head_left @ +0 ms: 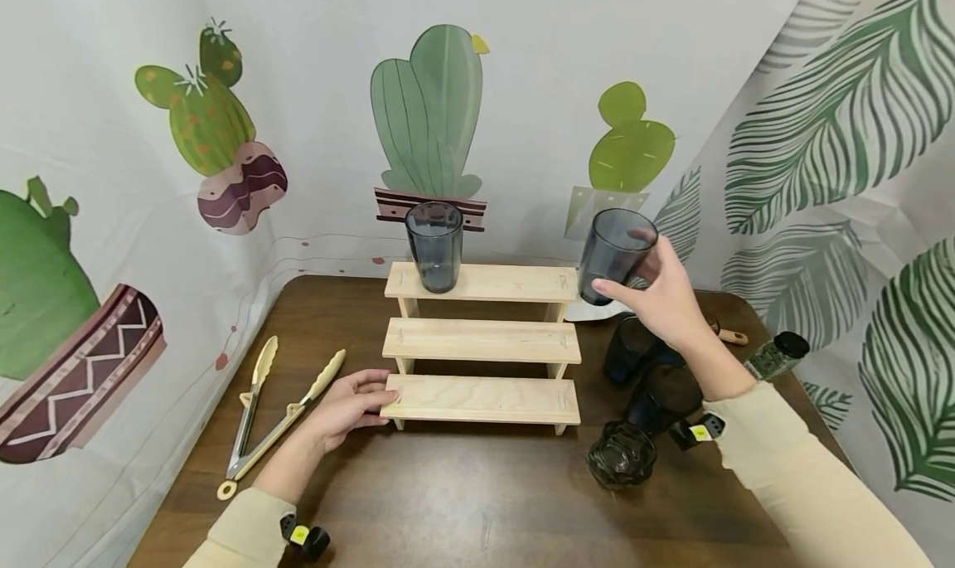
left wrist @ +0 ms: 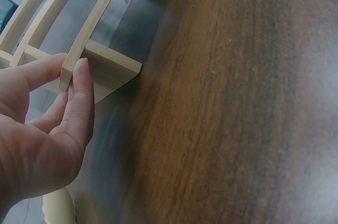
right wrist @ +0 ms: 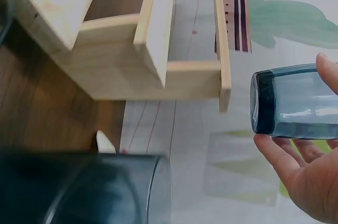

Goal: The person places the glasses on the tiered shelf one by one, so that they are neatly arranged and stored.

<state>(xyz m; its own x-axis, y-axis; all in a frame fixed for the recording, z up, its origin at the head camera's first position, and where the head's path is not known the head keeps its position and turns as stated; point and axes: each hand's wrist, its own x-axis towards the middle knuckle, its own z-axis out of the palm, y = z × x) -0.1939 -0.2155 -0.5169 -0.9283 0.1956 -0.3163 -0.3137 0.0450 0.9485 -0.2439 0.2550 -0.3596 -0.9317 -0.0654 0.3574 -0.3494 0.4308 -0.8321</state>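
Note:
A three-tier wooden shelf rack (head_left: 485, 338) stands on the brown table. My left hand (head_left: 346, 410) pinches the left end of its lowest board, thumb and fingers on either face in the left wrist view. With my right hand (head_left: 667, 298) I hold a blue-grey glass tumbler (head_left: 608, 257) upright beside the right end of the top board. The right wrist view shows this tumbler (right wrist: 290, 102) apart from the rack, fingers around its side. A matching tumbler (head_left: 435, 249) stands on the left part of the top board.
Right of the rack are more dark tumblers (head_left: 664, 398), a ribbed dark glass bowl (head_left: 622, 456) and a spice jar (head_left: 778, 355) with a black lid. A white item (head_left: 595, 310) lies partly hidden behind the rack. Spread tongs (head_left: 287, 419) lie at the left. Printed cloth hangs behind.

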